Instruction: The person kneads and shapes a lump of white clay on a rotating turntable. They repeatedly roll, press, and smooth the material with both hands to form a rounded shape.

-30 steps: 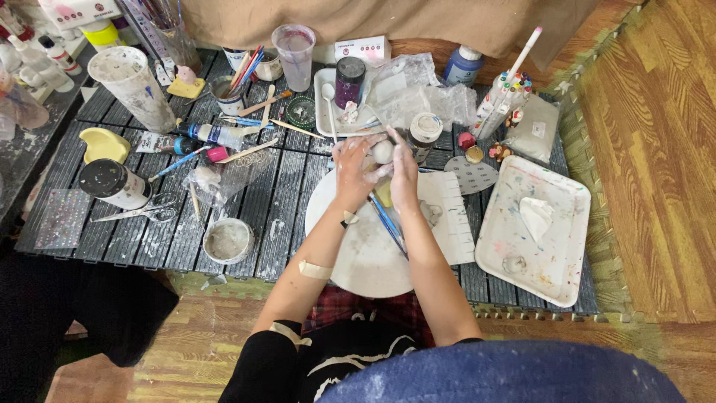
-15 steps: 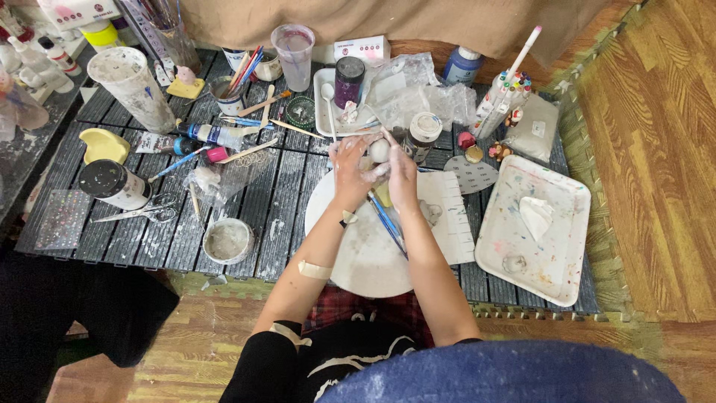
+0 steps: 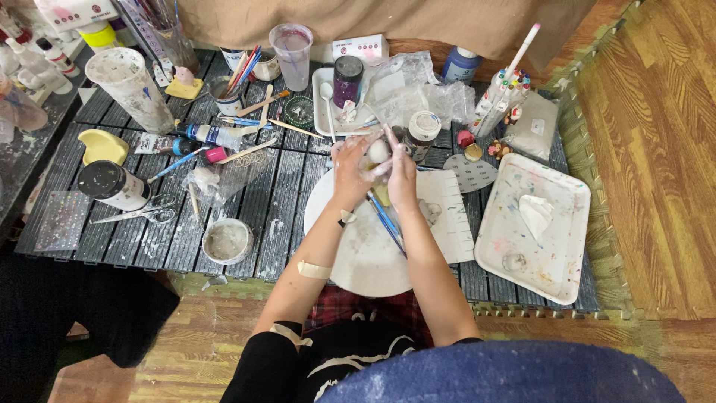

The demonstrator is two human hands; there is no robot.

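Scissors [image 3: 138,215] and a small bowl [image 3: 227,240] lay leftward, within reach. Over the round board [image 3: 358,254], the left hand [image 3: 352,170] and right hand [image 3: 401,173] closed around a white ball [image 3: 378,151], cupping it steady. A paint-stained tray [image 3: 556,261] sat right.

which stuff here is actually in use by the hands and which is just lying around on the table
In use:
left hand and right hand, both cupped around the small white ball
round white board under the forearms
blue-handled tools lying on that board

Lying about:
scissors
white tray, paint-stained
small grey bowl
clear plastic cup
yellow dish
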